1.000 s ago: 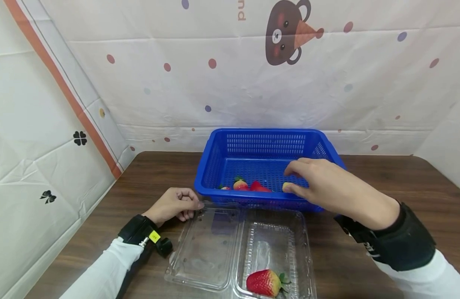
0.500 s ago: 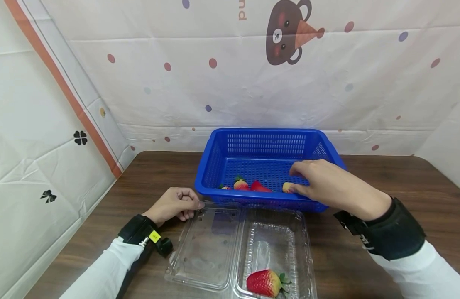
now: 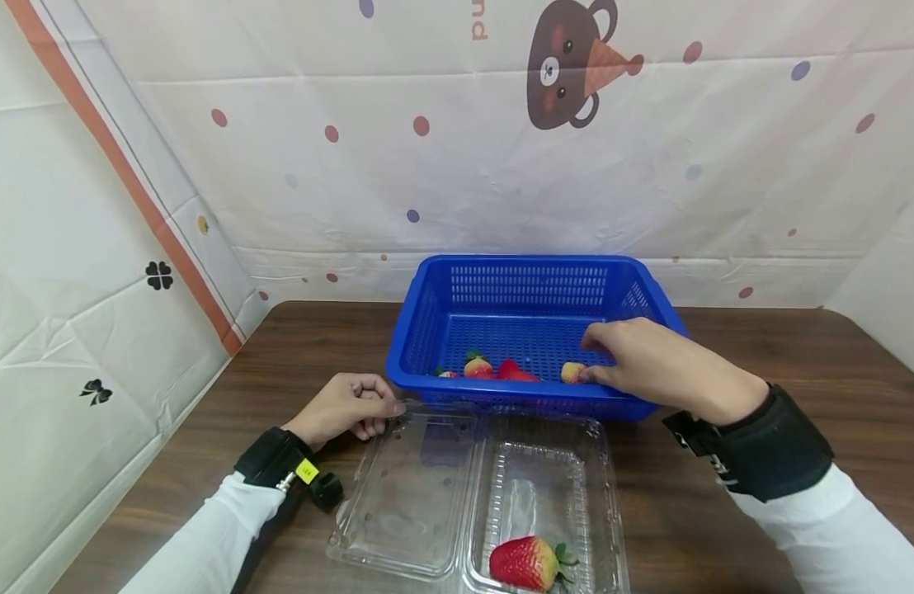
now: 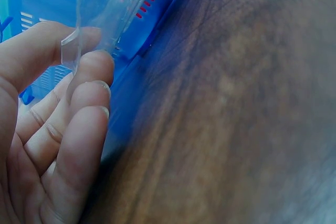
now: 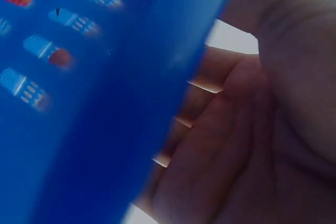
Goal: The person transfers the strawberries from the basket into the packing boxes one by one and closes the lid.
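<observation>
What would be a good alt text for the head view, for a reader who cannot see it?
A person's right hand reaches into a blue basket, beside a pale strawberry, with other strawberries nearby. The left hand pinches a corner of an open clear plastic box, where one large red strawberry lies. Basket and box rest on a brown table.

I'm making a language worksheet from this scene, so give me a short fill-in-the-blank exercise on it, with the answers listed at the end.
1. The right hand reaches inside the rectangular plastic basket, whose colour is ____.
2. The left hand pinches the edge of the hinged, clear plastic container, whose lid is not closed but ____.
3. The number of red, green-leaved strawberries lying in the container is ____.

Missing words: blue; open; one.
</observation>
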A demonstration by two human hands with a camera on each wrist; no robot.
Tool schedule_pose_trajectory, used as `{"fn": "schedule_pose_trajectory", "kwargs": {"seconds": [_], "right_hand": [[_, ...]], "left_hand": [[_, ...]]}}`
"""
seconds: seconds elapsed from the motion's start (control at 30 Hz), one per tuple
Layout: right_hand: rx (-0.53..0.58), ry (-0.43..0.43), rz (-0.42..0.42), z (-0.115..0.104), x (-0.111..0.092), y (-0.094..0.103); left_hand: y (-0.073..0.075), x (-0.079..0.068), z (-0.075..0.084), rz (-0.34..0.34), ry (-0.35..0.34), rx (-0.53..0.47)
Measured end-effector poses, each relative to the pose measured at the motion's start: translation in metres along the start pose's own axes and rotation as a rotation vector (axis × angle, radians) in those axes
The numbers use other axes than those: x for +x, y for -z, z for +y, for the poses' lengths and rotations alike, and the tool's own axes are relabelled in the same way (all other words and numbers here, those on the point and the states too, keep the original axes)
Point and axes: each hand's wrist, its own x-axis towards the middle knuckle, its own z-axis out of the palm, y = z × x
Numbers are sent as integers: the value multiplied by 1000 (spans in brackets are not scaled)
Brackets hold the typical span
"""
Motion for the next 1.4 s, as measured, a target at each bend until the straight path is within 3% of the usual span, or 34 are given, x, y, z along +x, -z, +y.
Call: {"fn": "schedule_pose_trajectory", "kwargs": {"seconds": [0.43,1.4], "right_hand": [[33,-45,-105,15,5,-3],[154,-92,-254,34,18,-13]], "left_hand": [[-1,0,0,6,-4,8],[-1,2,-1,3,1,-9]]}}
